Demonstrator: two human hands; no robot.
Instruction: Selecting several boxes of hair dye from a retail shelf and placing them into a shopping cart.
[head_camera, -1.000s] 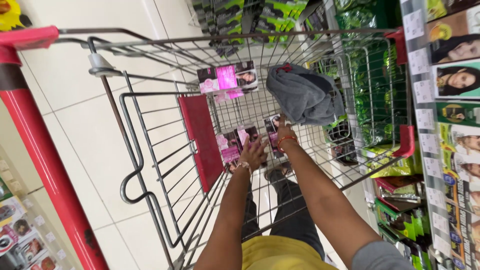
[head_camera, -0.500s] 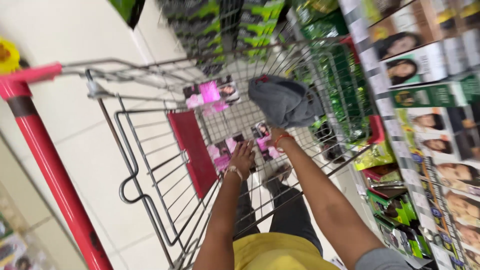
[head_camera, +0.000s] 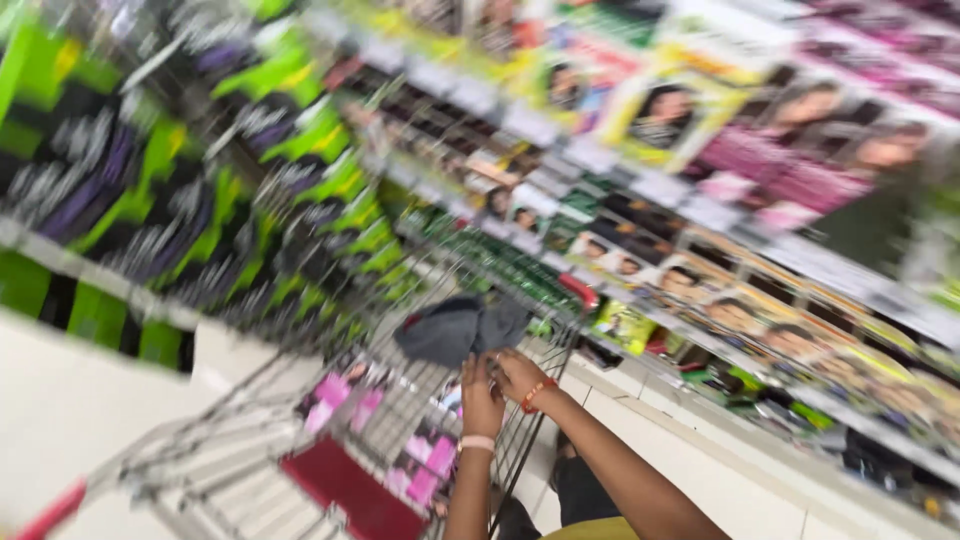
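Note:
The picture is heavily blurred. My left hand (head_camera: 482, 396), with a pale wristband, and my right hand (head_camera: 516, 374), with an orange bracelet, are close together above the far end of a wire shopping cart (head_camera: 250, 400). Both sit just under a grey bundle of cloth (head_camera: 458, 328) lying on the cart's far rim. Whether either hand holds anything is lost in the blur. Pink and black boxes (head_camera: 428, 462) lie in the cart below my hands, with more pink boxes (head_camera: 335, 393) to the left. A red flap (head_camera: 350, 492) lies in the cart near me.
Shelves of boxes picturing faces (head_camera: 740, 310) run along the right, close to the cart. Green and black packs (head_camera: 250, 200) fill the shelves ahead and to the left. The cart's red handle end (head_camera: 45, 508) is at the bottom left. Pale floor tiles (head_camera: 70, 400) lie on the left.
The view has swung up and right towards the shelves. My hands have risen from the pink boxes on the cart's floor to just under the grey cloth.

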